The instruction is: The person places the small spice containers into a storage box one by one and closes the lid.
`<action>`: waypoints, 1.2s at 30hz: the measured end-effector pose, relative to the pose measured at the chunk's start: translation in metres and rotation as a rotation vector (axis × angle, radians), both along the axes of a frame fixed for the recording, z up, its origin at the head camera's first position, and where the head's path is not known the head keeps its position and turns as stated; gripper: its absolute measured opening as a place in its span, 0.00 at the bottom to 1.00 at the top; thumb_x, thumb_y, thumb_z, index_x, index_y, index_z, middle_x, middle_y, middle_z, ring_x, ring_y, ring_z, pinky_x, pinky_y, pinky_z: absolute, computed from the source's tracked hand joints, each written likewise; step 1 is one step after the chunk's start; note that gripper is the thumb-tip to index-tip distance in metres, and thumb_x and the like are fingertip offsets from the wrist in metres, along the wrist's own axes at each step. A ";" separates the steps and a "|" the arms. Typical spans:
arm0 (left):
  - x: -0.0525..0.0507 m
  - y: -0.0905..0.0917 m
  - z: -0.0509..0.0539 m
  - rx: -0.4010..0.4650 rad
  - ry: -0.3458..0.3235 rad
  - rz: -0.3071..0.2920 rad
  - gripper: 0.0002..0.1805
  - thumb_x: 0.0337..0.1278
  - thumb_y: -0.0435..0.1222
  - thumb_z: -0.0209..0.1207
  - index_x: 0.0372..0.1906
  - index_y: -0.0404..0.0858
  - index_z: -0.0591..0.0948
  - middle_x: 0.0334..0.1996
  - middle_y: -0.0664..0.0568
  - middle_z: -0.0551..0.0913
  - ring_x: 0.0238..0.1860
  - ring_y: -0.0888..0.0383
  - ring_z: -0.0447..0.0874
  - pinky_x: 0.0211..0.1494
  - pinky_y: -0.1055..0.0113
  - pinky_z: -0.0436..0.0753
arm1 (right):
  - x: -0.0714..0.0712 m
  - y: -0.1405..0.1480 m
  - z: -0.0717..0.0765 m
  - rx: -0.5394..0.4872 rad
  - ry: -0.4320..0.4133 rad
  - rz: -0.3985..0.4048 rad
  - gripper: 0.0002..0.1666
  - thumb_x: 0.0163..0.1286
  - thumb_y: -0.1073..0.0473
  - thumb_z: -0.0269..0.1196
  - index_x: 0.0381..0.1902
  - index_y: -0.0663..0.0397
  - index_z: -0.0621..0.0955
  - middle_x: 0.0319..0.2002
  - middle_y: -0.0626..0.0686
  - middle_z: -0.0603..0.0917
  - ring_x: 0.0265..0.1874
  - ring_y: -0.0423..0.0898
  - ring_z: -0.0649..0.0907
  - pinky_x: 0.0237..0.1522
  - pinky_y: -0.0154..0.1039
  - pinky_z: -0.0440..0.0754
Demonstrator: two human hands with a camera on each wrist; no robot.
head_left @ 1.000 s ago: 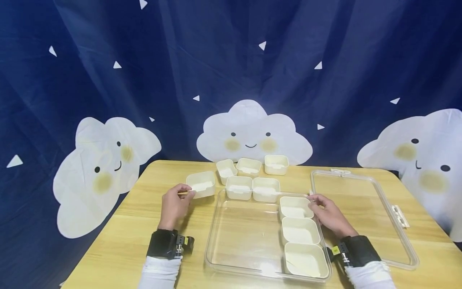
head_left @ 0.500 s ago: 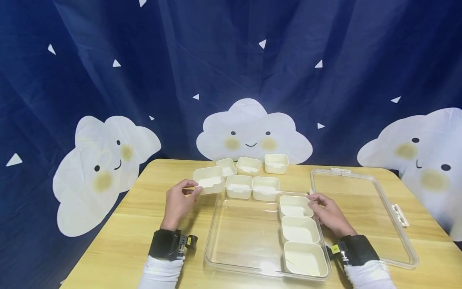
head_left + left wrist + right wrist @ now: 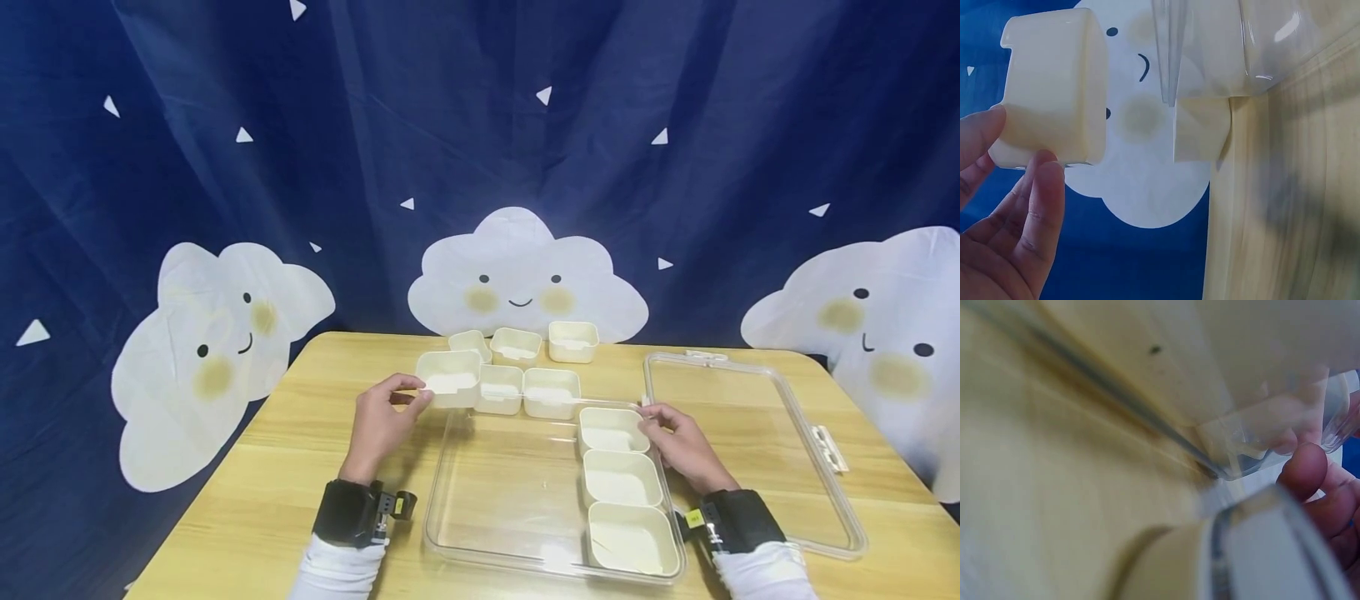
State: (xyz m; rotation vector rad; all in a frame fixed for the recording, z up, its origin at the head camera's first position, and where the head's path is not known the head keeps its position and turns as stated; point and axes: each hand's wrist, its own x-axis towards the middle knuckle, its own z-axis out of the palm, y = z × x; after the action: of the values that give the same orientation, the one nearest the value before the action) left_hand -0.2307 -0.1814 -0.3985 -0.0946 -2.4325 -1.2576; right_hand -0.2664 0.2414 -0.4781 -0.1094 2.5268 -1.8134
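Observation:
In the head view my left hand pinches a small cream container by its near side. The container hangs above the table by the clear box's back left corner. The left wrist view shows the thumb and fingers on this same container. My right hand grips the right wall of the large clear plastic box near its back corner. In the right wrist view the thumb presses that transparent wall. Three cream containers stand in a column inside the box along its right side.
Behind the box stand several loose cream containers on the wooden table. A clear lid with white latches lies on the right. The dark blue curtain with clouds hangs along the table's back edge.
My left hand has lifted the cream container and carried it to the right, toward the box's back left corner. The right hand has stayed in place on the box wall.

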 end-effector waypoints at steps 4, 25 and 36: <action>0.000 0.002 -0.001 0.001 0.019 -0.016 0.07 0.53 0.35 0.69 0.37 0.40 0.85 0.41 0.47 0.85 0.38 0.48 0.86 0.35 0.59 0.84 | 0.001 0.000 0.000 0.002 -0.005 -0.007 0.22 0.72 0.61 0.56 0.58 0.71 0.73 0.40 0.56 0.74 0.15 0.38 0.69 0.15 0.32 0.69; -0.001 0.014 0.001 -0.003 0.016 -0.051 0.08 0.51 0.35 0.71 0.37 0.40 0.86 0.40 0.47 0.86 0.37 0.47 0.87 0.39 0.57 0.85 | 0.003 0.001 0.003 -0.001 0.003 -0.006 0.23 0.71 0.61 0.57 0.58 0.72 0.72 0.38 0.52 0.74 0.14 0.39 0.69 0.15 0.32 0.69; 0.002 0.018 -0.004 -0.032 0.026 -0.076 0.07 0.48 0.34 0.72 0.35 0.40 0.88 0.39 0.47 0.87 0.35 0.49 0.87 0.31 0.63 0.84 | 0.002 -0.002 0.004 -0.020 0.000 -0.013 0.22 0.71 0.62 0.57 0.57 0.72 0.73 0.36 0.53 0.74 0.14 0.38 0.69 0.15 0.31 0.68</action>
State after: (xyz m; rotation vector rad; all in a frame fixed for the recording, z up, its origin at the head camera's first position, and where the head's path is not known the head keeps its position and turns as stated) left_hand -0.2290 -0.1629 -0.4022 -0.2123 -2.4483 -1.2414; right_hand -0.2644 0.2392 -0.4738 -0.0936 2.5155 -1.8438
